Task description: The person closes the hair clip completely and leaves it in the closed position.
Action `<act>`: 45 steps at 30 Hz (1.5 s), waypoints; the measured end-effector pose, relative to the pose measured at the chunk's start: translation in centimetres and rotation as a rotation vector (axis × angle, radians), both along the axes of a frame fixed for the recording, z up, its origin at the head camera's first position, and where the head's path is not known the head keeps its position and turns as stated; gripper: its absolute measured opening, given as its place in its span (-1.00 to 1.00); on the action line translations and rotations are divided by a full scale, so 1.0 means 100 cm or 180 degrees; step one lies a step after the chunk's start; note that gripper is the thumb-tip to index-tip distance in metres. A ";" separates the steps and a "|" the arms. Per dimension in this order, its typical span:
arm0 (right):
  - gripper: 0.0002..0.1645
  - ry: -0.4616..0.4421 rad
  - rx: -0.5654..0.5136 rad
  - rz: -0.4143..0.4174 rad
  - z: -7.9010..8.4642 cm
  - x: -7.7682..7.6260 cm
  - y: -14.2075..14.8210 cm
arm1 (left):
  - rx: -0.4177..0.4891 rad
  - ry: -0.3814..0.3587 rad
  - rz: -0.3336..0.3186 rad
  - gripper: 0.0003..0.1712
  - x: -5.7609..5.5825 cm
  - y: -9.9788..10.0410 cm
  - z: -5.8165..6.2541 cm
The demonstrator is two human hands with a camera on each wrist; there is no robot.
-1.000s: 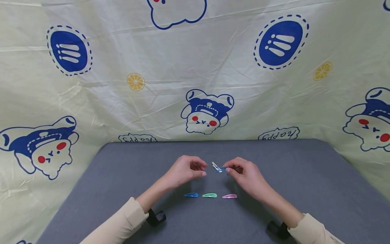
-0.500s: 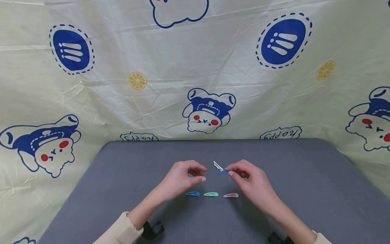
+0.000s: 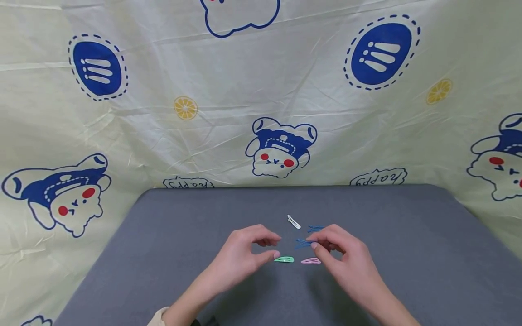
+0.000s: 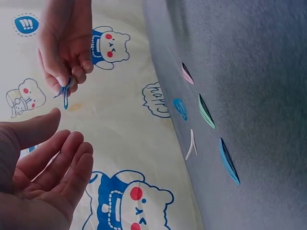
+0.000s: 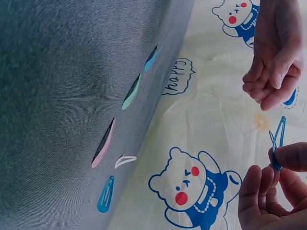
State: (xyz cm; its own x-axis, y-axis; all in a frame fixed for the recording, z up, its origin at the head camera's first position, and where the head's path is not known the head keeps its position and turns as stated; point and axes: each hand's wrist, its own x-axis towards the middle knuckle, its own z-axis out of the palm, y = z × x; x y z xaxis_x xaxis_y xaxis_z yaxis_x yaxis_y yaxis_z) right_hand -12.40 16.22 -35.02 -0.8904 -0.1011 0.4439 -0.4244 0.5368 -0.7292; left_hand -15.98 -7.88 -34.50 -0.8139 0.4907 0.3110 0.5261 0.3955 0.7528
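Note:
My right hand (image 3: pixel 340 249) pinches a blue snap hair clip (image 5: pixel 280 136) between thumb and fingertips. The clip's two halves are spread apart, pointing toward the left hand. My left hand (image 3: pixel 248 251) is held in the air across from it, fingers relaxed and a little bent, with nothing in it. On the table below lie a green hair clip (image 3: pixel 284 259) and a pink one (image 3: pixel 311 261). A white clip (image 3: pixel 293 222) and another blue clip (image 3: pixel 315 228) lie farther back. One more blue clip (image 4: pixel 229 162) shows in the left wrist view; the left hand hides it in the head view.
A grey cloth-covered table (image 3: pixel 195 208) spreads under both hands. Behind it hangs a pale curtain (image 3: pixel 220 149) printed with cartoon bears and orange slices.
Both hands have come nearer to the body, the right one bringing the blue hair clip along. The white clip and the rear blue clip now show apart from the held one.

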 end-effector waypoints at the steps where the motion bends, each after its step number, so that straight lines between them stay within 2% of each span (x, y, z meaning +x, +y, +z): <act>1: -0.73 0.0029 0.0007 -0.0014 0.000 0.001 0.000 | 0.0026 0.0006 0.0005 -0.75 0.001 0.000 0.000; 5: -0.73 0.0141 0.0005 -0.0042 0.001 0.005 -0.001 | 0.0133 0.0008 0.0029 -0.74 0.005 -0.001 0.000; 11: -0.76 0.0134 0.0028 -0.0066 0.001 0.008 -0.002 | 0.0168 0.0021 0.0038 -0.74 0.006 0.000 -0.002; 18: -0.76 0.0149 0.0020 -0.0063 -0.001 0.011 -0.001 | 0.0138 0.0126 0.0048 -0.74 0.007 0.004 -0.004; 24: -0.75 0.0291 0.0081 0.0044 -0.004 0.011 -0.004 | 0.0209 0.0259 0.0010 -0.72 0.010 0.007 -0.006; 29: -0.66 0.0191 0.0162 0.0046 -0.006 0.013 -0.009 | 0.0277 0.0413 -0.0077 -0.65 0.012 0.010 -0.010; 33: -0.66 0.0158 0.0173 0.0073 -0.007 0.015 -0.013 | 0.0289 0.0443 -0.0137 -0.61 0.013 0.011 -0.012; 37: -0.63 0.0199 0.0211 0.0089 -0.008 0.017 -0.016 | 0.0295 0.0488 -0.0157 -0.63 0.014 0.012 -0.013; 42: -0.62 0.0040 0.0216 0.0025 -0.007 0.018 -0.019 | 0.0332 0.0710 -0.0167 -0.69 0.014 0.014 -0.015; 45: -0.64 0.0000 0.0208 0.0010 -0.007 0.018 -0.020 | 0.0344 0.0764 -0.0147 -0.73 0.013 0.015 -0.016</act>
